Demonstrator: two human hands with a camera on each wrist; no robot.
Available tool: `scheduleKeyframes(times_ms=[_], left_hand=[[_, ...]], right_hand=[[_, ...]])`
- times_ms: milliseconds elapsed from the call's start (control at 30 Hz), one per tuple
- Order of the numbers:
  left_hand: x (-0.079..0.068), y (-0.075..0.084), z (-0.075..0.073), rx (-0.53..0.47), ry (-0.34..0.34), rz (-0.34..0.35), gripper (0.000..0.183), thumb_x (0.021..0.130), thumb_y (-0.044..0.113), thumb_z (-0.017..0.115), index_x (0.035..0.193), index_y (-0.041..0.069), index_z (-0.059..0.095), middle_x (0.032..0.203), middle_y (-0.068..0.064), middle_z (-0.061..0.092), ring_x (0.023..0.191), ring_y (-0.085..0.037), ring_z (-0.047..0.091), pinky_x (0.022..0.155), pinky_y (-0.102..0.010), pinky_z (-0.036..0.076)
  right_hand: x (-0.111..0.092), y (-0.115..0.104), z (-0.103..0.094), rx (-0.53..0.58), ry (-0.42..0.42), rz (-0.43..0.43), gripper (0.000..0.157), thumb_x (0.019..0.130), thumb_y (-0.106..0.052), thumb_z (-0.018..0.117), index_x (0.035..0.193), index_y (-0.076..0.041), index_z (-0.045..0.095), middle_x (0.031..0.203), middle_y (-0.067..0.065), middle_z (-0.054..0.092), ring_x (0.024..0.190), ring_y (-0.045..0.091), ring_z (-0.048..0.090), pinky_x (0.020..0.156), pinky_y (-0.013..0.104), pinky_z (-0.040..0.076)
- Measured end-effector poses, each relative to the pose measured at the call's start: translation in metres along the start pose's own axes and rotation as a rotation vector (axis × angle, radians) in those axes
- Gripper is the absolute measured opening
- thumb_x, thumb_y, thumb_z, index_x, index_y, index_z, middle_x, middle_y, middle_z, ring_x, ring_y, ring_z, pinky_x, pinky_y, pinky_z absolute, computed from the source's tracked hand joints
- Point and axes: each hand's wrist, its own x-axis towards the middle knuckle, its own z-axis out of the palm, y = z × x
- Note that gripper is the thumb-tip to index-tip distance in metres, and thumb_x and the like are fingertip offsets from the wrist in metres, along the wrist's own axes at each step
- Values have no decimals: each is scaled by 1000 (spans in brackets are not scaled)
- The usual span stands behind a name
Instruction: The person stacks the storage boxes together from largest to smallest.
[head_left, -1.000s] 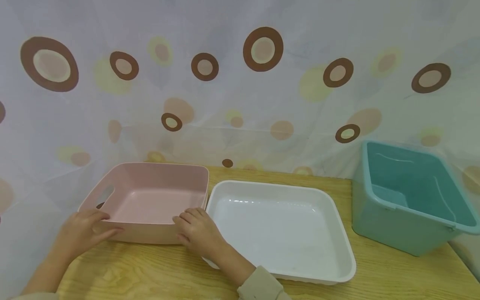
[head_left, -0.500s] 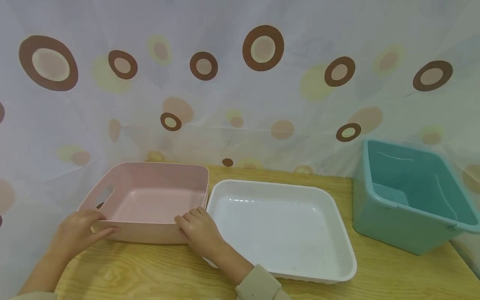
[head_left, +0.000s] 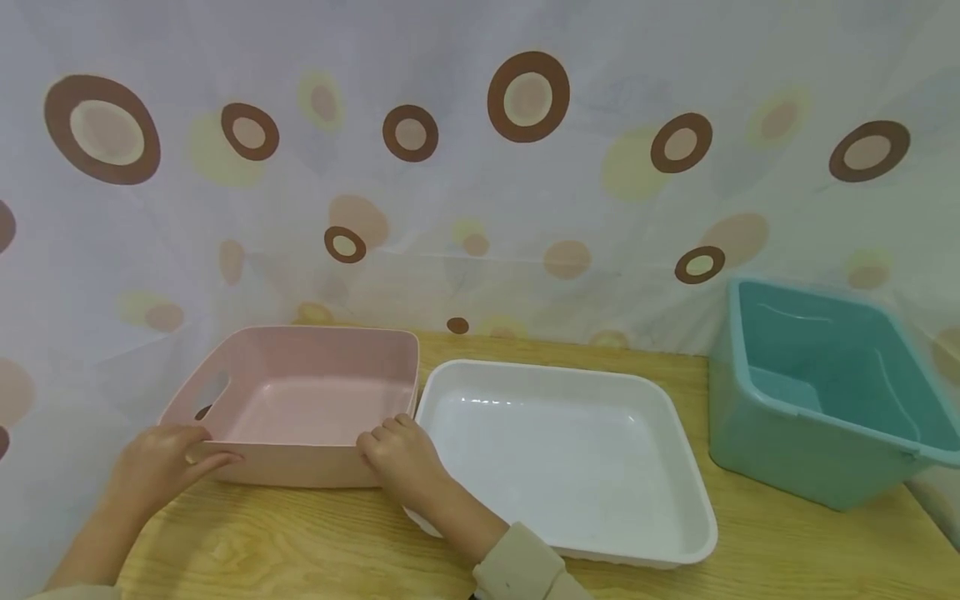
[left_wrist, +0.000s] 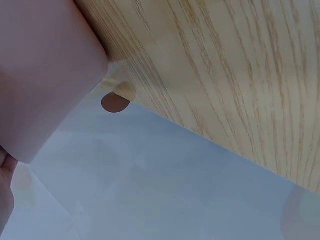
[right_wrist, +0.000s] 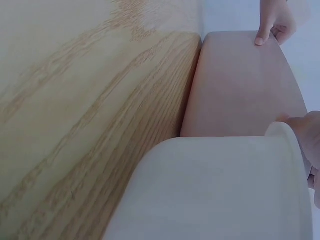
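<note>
A pink rectangular plastic bin [head_left: 300,464] with an oval handle hole in its left side stands on the wooden table. My left hand [head_left: 153,467] pinches its front left rim, thumb on the outer wall and fingers over the edge. My right hand [head_left: 403,458] grips the rim near the front right corner, its fingertips hidden inside. In the right wrist view, both thumbs lie against the bin's front wall [right_wrist: 240,90]. The left wrist view shows the bin's corner [left_wrist: 55,65] and a sliver of my left hand [left_wrist: 5,195].
Right beside the bin lies a shallow white tray [head_left: 540,367], partly under my right forearm. A deep teal bin [head_left: 780,458] stands at the table's right end. Behind the wooden table [head_left: 300,542] hangs a white sheet [head_left: 450,192] with brown and pastel circles.
My right hand has slid slightly right along the pink bin's rim, its fingers curled a little more. The left hand keeps its hold, and the containers stay in place.
</note>
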Motion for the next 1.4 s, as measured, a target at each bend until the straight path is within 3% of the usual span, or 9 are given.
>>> scheduleKeyframes(times_ms=[200,400,600,833,1400], left_hand=[[-2,7,2,66,117,33,68,80,71,32,56,10,50,46,3,46,38,-19,36,35,-32,32],[4,12,2,145,200,77,69,82,71,29,55,9,44,44,3,38,38,-11,26,33,-26,22],[16,13,-4,174,264,106,71,83,69,30,59,4,46,45,-4,46,35,-14,27,31,-27,23],[24,14,-13,197,289,103,73,84,68,33,63,1,51,53,-12,56,37,-28,42,33,-37,34],[45,24,-32,208,324,133,69,84,65,37,66,0,52,56,-14,58,40,-31,44,36,-40,36]], right_hand=[[0,1,-2,-51,-9,-10,13,75,-16,69,68,-22,60,65,-15,62,58,2,51,61,15,37],[6,8,-11,-43,34,15,15,73,-12,68,66,-22,60,63,-13,61,57,3,49,61,15,38],[11,15,-17,9,74,52,15,72,-13,70,64,-21,60,60,-12,59,57,4,48,63,15,39],[16,21,-23,35,105,69,8,72,-22,71,68,-21,64,63,-11,62,59,5,51,65,15,42],[19,35,-47,81,165,80,12,73,-25,71,69,-18,63,66,-10,64,63,6,54,68,17,45]])
